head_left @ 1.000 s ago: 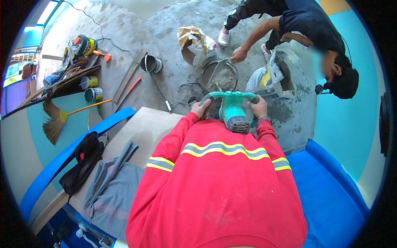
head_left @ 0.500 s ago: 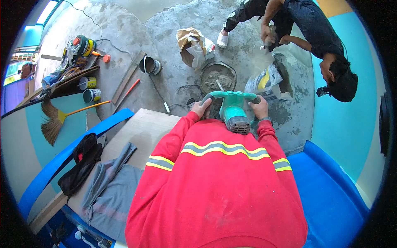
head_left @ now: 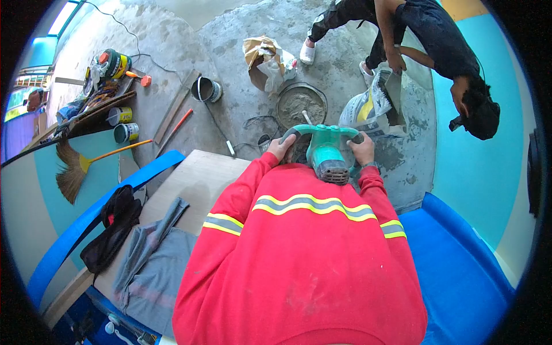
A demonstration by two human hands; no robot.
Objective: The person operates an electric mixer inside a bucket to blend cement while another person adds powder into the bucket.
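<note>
Green mixer (head_left: pixel 328 150) up front, just this side of the round tub (head_left: pixel 301 84), left hand (head_left: pixel 280 148) wrapped round one handle (head_left: pixel 299 130), right hand (head_left: pixel 362 149) round the other, pale shaft (head_left: pixel 307 117) slanting into grey mix (head_left: pixel 299 105), and off to the right, co-worker's hand (head_left: pixel 397 60) above a white-and-yellow sack (head_left: pixel 361 111)

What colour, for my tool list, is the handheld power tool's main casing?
The main casing is teal green; head view.
</note>
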